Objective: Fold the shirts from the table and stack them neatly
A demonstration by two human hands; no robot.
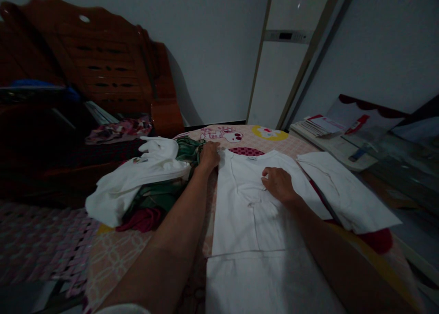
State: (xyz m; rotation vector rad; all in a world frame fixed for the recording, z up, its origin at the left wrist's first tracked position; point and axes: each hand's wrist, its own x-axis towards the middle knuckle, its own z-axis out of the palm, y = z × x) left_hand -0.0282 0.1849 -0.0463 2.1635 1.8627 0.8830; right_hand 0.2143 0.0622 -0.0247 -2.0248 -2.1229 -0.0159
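Observation:
A white shirt (pixel 236 227) lies spread out in front of me, its collar and a small label at the far end and one fold line across its lower part. At its far left shoulder, my left hand (pixel 210 156) is closed on the edge of the fabric. My right hand (pixel 279 184) rests over the upper right of the shirt with bent fingers, a small gap between the fingertips. Creases run through the cloth beside it. Left of my left forearm, a heap holds a white garment (pixel 137 181), green cloth (pixel 159 197) and dark red cloth (pixel 142 220).
The round table has a pink patterned cover (pixel 116 254). A folded white garment (pixel 346 190) lies at its right. Beyond stand a wooden bench (pixel 103 57) with clothes on it and a tall white cabinet-like unit (pixel 281 71). Papers (pixel 320 125) lie on a glass-topped surface at right.

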